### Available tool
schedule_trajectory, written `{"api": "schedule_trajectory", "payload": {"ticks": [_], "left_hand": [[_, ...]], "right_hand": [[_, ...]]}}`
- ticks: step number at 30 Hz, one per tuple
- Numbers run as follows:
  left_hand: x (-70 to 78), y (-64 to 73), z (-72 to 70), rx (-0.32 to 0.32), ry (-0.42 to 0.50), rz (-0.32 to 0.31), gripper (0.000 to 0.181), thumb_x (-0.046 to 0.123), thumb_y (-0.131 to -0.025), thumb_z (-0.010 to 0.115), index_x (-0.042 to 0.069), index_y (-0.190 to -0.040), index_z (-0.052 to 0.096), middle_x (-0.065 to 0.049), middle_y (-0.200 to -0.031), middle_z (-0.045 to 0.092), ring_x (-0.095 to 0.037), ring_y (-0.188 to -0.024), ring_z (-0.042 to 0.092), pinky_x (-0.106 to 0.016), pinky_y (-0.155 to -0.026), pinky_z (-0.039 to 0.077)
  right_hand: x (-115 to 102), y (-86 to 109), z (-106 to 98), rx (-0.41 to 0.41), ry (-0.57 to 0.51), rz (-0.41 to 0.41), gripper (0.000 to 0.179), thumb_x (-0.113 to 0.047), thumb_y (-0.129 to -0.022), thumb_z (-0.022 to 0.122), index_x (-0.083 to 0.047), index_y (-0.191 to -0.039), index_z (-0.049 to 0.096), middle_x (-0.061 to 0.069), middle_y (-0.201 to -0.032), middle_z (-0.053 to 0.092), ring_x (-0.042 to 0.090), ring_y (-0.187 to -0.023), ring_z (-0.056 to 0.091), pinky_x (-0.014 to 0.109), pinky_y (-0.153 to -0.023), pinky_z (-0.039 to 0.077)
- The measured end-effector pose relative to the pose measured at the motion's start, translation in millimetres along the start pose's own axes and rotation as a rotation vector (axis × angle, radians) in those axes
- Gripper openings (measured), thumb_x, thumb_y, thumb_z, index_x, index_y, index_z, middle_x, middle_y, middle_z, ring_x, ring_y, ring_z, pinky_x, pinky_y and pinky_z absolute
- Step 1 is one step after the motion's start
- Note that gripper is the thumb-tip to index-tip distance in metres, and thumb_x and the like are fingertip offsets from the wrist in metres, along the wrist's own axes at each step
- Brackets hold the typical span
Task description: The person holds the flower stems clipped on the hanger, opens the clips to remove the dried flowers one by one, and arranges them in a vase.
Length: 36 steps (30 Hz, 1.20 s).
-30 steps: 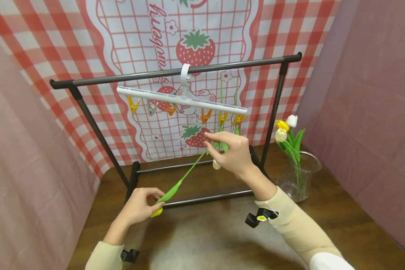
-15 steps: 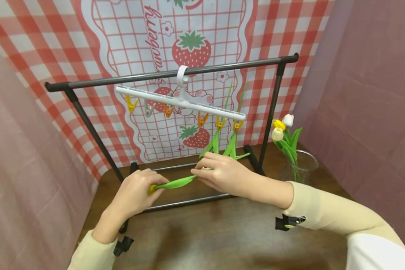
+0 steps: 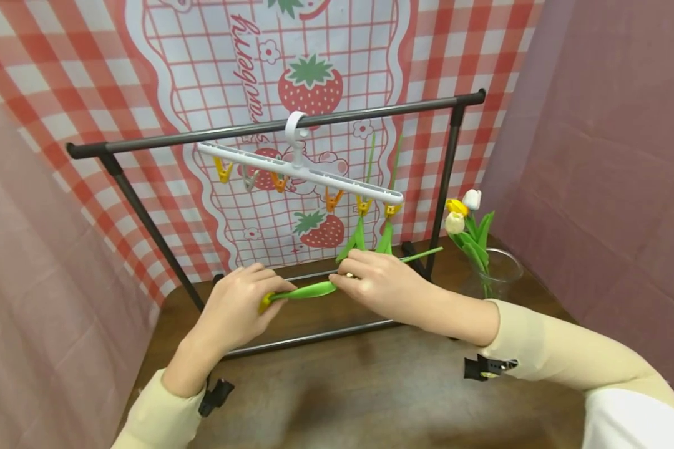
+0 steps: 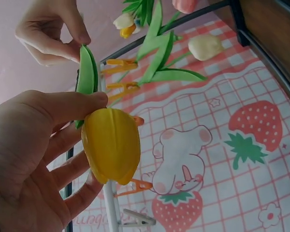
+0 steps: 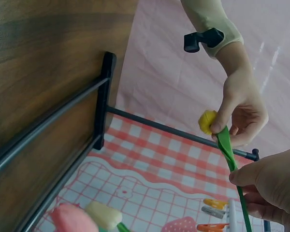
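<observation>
A yellow tulip (image 4: 111, 145) with a green stem and leaf stretches nearly level between both hands, in front of the rack. My left hand (image 3: 241, 305) pinches it just below the bloom with thumb and fingers. At the leaf's far end my right hand (image 3: 379, 284) pinches the stem, whose tip sticks out to the right. Above hangs a white clip hanger (image 3: 303, 171). Two of its yellow clips (image 3: 363, 204) hold upside-down tulips by their stems; one bloom is cream (image 4: 205, 47), the other pink (image 5: 73, 220). In the head view my right hand hides these blooms.
The hanger hooks over a dark metal rack (image 3: 202, 132) on a wooden table (image 3: 348, 386). Orange, grey and yellow clips (image 3: 278, 182) with nothing in them line its left and middle. At right stands a clear vase (image 3: 505, 268) with white and yellow tulips (image 3: 468, 215).
My right hand has come down from the stem's end and pinches it close to the leaf. My left hand has risen and shifted right, and the tulip has turned from sloping to nearly level.
</observation>
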State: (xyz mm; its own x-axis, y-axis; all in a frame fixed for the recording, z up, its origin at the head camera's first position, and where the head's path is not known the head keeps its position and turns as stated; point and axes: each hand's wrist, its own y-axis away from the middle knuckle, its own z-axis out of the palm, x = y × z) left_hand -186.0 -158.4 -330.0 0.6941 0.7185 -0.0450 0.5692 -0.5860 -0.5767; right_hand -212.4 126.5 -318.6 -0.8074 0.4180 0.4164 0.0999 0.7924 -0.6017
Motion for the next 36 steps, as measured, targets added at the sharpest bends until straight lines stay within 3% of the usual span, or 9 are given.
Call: {"api": "schedule_trajectory", "payload": {"ticks": [5,9,13,18,22,26,29,33,36], "left_hand": [[3.7,-4.6,-0.8,0.029,-0.008,-0.002,0.023,0.011,-0.08,0.093,0.017,-0.1,0.084,0.003,-0.091,0.08,-0.017,-0.08,0.064,-0.034,-0.067,0.055],[5.7,-6.8,-0.5,0.055,0.032,-0.053,0.025,0.015,-0.08,0.094,0.016,-0.103,0.083,0.002,-0.093,0.077,-0.018,-0.086,0.065,-0.036,-0.07,0.056],[6.6,-8.1,2.9,0.109,0.177,-0.141,0.042,0.023,-0.08,0.095,0.015,-0.118,0.08,-0.001,-0.104,0.075,-0.019,-0.097,0.067,-0.039,-0.079,0.061],[1.2,-12.0,14.0,0.193,0.359,-0.258,0.066,0.027,-0.076,0.098,0.015,-0.136,0.072,-0.004,-0.117,0.077,-0.021,-0.106,0.07,-0.042,-0.087,0.06],[-2.3,-14.5,30.8,0.217,0.498,-0.347,0.069,0.023,-0.076,0.098,0.011,-0.138,0.071,-0.007,-0.117,0.078,-0.024,-0.106,0.073,-0.044,-0.09,0.061],[-2.1,-20.3,53.0,0.192,0.648,-0.425,0.063,0.019,-0.082,0.094,0.012,-0.14,0.07,-0.009,-0.124,0.078,-0.026,-0.109,0.075,-0.048,-0.096,0.062],[-1.8,-26.1,69.6,0.179,0.695,-0.479,0.058,0.02,-0.085,0.092,0.015,-0.139,0.071,-0.009,-0.125,0.078,-0.026,-0.109,0.075,-0.048,-0.098,0.061],[-1.4,-34.3,89.0,0.182,0.712,-0.547,0.051,0.021,-0.087,0.09,0.013,-0.135,0.074,-0.01,-0.126,0.078,-0.028,-0.108,0.077,-0.048,-0.096,0.062],[-0.8,-40.3,100.9,0.195,0.733,-0.577,0.049,0.02,-0.087,0.089,0.011,-0.133,0.074,-0.012,-0.129,0.077,-0.032,-0.108,0.077,-0.048,-0.097,0.062]], "right_hand": [[4,3.2,0,-0.013,0.025,-0.007,0.021,-0.002,-0.085,0.088,-0.005,-0.104,0.082,0.003,-0.093,0.07,0.015,-0.084,0.062,0.023,-0.07,0.057],[8,4.8,-1,-0.005,0.007,0.002,0.02,-0.001,-0.085,0.087,-0.004,-0.104,0.082,0.004,-0.094,0.071,0.016,-0.085,0.064,0.024,-0.07,0.057],[17,10.3,-7,0.025,-0.024,0.044,0.02,0.001,-0.084,0.086,-0.004,-0.103,0.082,0.005,-0.092,0.071,0.018,-0.085,0.065,0.027,-0.069,0.059],[35,22.4,-20,0.118,-0.041,0.095,0.024,0.005,-0.08,0.088,-0.003,-0.102,0.081,0.008,-0.089,0.071,0.022,-0.081,0.064,0.032,-0.065,0.059],[52,33.6,-35,0.168,-0.02,0.138,0.031,0.006,-0.077,0.089,-0.001,-0.106,0.081,0.01,-0.092,0.073,0.026,-0.082,0.067,0.038,-0.067,0.061],[68,45.4,-51,0.23,0.004,0.23,0.035,0.008,-0.076,0.087,-0.001,-0.109,0.081,0.013,-0.094,0.073,0.029,-0.082,0.068,0.042,-0.067,0.058],[80,53.2,-59,0.311,-0.002,0.337,0.033,0.009,-0.077,0.084,-0.001,-0.108,0.082,0.015,-0.092,0.073,0.03,-0.081,0.067,0.036,-0.069,0.053],[93,62.4,-67,0.406,0.004,0.483,0.025,0.006,-0.082,0.083,-0.001,-0.106,0.083,0.018,-0.09,0.075,0.032,-0.081,0.068,0.009,-0.082,0.043],[101,69.1,-72,0.447,0.009,0.574,0.021,0.001,-0.085,0.083,-0.001,-0.106,0.084,0.018,-0.092,0.077,0.032,-0.078,0.07,-0.002,-0.088,0.035]]}}
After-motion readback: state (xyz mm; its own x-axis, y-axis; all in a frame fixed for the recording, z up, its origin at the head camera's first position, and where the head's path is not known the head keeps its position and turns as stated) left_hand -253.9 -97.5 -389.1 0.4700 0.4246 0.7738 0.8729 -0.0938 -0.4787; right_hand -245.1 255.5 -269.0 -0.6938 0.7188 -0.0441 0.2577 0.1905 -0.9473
